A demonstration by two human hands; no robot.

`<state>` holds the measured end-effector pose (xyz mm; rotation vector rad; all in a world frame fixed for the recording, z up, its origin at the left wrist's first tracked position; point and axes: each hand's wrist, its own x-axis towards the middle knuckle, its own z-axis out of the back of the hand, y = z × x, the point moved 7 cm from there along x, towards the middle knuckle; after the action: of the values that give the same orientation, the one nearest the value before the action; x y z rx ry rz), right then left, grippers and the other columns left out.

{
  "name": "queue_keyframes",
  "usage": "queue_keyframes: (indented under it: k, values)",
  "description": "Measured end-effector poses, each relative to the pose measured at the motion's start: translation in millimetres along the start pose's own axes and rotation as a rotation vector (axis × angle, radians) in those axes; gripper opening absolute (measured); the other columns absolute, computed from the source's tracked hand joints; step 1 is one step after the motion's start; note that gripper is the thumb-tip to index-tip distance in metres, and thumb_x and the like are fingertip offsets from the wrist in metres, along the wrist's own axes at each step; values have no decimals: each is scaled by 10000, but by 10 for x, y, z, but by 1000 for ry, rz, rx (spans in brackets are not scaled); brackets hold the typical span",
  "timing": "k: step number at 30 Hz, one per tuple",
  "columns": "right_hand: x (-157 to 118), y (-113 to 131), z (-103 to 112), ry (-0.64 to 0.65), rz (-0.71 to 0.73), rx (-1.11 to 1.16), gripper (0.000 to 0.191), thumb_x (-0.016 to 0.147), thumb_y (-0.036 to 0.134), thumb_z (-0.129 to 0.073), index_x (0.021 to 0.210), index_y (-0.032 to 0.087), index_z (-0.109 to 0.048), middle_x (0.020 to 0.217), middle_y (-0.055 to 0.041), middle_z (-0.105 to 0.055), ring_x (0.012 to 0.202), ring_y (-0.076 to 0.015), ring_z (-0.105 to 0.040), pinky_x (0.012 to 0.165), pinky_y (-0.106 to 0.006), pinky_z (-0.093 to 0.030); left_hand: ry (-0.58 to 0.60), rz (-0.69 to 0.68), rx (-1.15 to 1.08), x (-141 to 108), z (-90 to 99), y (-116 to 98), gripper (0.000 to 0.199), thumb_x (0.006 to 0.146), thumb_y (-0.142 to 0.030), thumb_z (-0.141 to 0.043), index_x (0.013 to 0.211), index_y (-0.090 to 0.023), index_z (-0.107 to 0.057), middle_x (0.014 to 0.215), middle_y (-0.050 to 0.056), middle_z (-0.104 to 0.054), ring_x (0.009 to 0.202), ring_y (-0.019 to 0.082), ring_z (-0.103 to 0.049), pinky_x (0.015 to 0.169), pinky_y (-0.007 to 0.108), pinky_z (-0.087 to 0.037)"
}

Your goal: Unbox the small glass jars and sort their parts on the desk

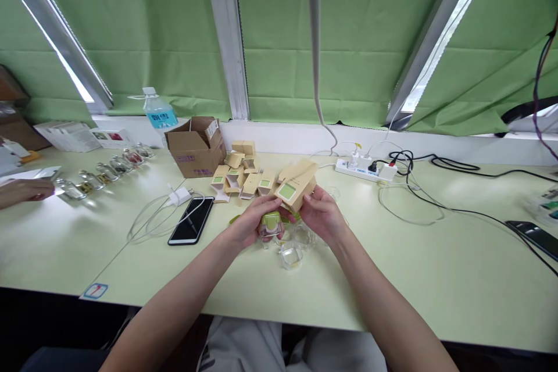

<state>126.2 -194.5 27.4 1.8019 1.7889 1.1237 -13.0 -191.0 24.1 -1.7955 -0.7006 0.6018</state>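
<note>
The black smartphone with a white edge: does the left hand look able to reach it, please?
Probably yes: nothing tall stands between the smartphone and the left hand, though that hand's grip holds a green-lidded clear container.

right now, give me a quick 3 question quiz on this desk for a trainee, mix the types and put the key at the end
1. True or false: the right hand touches a small tan carton.
2. Multiple choice: what is in the left hand?
A. a phone
B. a container with a green top
C. a charging cable
3. Fill in the blank: the plastic bottle near the open cardboard box has a ____ label.

Key: 1. true; 2. B; 3. blue
</note>
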Motion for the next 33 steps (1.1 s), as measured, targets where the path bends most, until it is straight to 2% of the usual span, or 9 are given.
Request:
queue_keyframes:
  k: [5,8,11,15,21,24,26,30,33]
  values:
    - [-72,-39,-123,47,10,-38,512,824,281,-831,1280,285,-598,1277,-55,-732,1029,-227,-692,709,-326,-540,-96,-23,35,37,44,18,395,852,-460,-755,1070,-141,-673,979,143,-796,495,193,-683,319,223,-320]
    - [-94,-53,-157,-4,35,-63,554,801,268,-860,1281,296,-583,1227,-41,-742,958,-207,-692,684,-303,-519,-136,-37,44,34,48,9,410,837,-445,-766,1096,-133,-704,959,135,-800,498,182,-677,365,237,-387]
    - [-93,-61,-164,-28,14,-74,590,772,280,-874,1285,294,-583,1194,-46,-751,891,-212,-683,618,-299,-482,-117,-34,37,17,31,1,470,844,-468,-771,1174,-137,-719,972,138,-805,517,174,-683,400,237,-410]
    - [-87,-41,-137,-2,-3,-86,623,756,289,-874,1309,288,-589,1219,-55,-751,849,-208,-674,595,-304,-473,-56,-34,53,5,19,2,544,894,-542,-719,1267,-146,-703,1054,163,-802,538,190,-702,354,228,-336]
    - [-76,-49,-39,19,-15,-122,589,762,307,-874,1280,261,-599,1277,-72,-727,889,-207,-671,608,-296,-481,-36,-14,60,8,36,22,555,920,-550,-676,1299,-145,-689,1040,167,-803,537,202,-701,342,233,-333]
    - [-89,-42,-78,65,-25,-139,606,784,313,-861,1309,265,-562,1221,-67,-731,776,-176,-625,594,-296,-466,-48,1,60,10,44,32,508,909,-506,-673,1256,-136,-709,1011,162,-806,538,195,-697,356,227,-354]
    - [-108,-27,-117,74,-25,-153,612,787,321,-864,1306,275,-543,1174,-52,-728,773,-172,-617,592,-288,-462,-67,17,59,12,47,41,465,891,-458,-673,1214,-127,-723,970,155,-805,538,192,-692,376,229,-384]
    - [-130,-30,-162,22,-24,-181,718,733,325,-916,1312,310,-492,1112,-16,-721,800,-178,-637,568,-260,-449,-124,46,71,18,45,54,398,800,-351,-716,1133,-136,-743,859,109,-789,534,185,-665,471,282,-516]
    - [-115,-57,-164,-30,-3,-172,695,729,332,-922,1281,296,-501,1085,-23,-731,732,-158,-631,510,-233,-407,-140,24,85,29,31,48,366,750,-293,-712,1086,-152,-738,798,70,-757,544,176,-647,508,295,-540]
